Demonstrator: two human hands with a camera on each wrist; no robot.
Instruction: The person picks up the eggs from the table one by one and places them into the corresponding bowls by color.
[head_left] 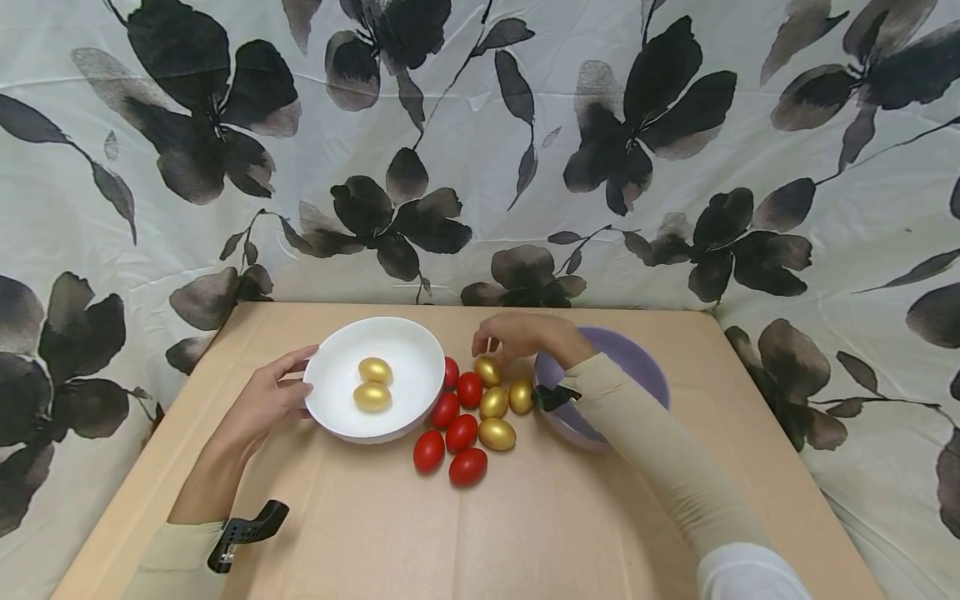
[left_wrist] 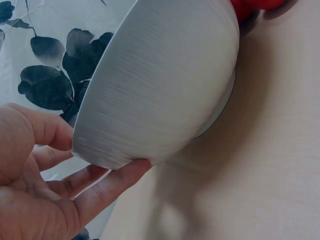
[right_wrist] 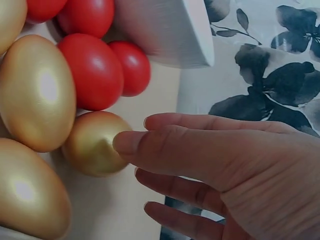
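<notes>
A white bowl (head_left: 412, 358) with two gold eggs (head_left: 372, 397) inside is held at its left side by my left hand (head_left: 270, 396). In the left wrist view, the fingers (left_wrist: 117, 185) lie against the bowl's outer wall (left_wrist: 165, 85), with the thumb at the rim. My right hand (head_left: 521, 337) is over the far end of a group of gold eggs. From the right wrist, its thumb tip overlaps the nearest gold egg (right_wrist: 95, 145); whether they touch I cannot tell. Its fingers are spread apart and grip nothing.
Several red eggs (head_left: 461, 433) lie right of the white bowl, beside several gold eggs (head_left: 497, 434). A purple bowl (head_left: 637, 362) stands under the right forearm, its inside partly hidden. Floral cloth (head_left: 465, 150) hangs behind the wooden table (head_left: 375, 525).
</notes>
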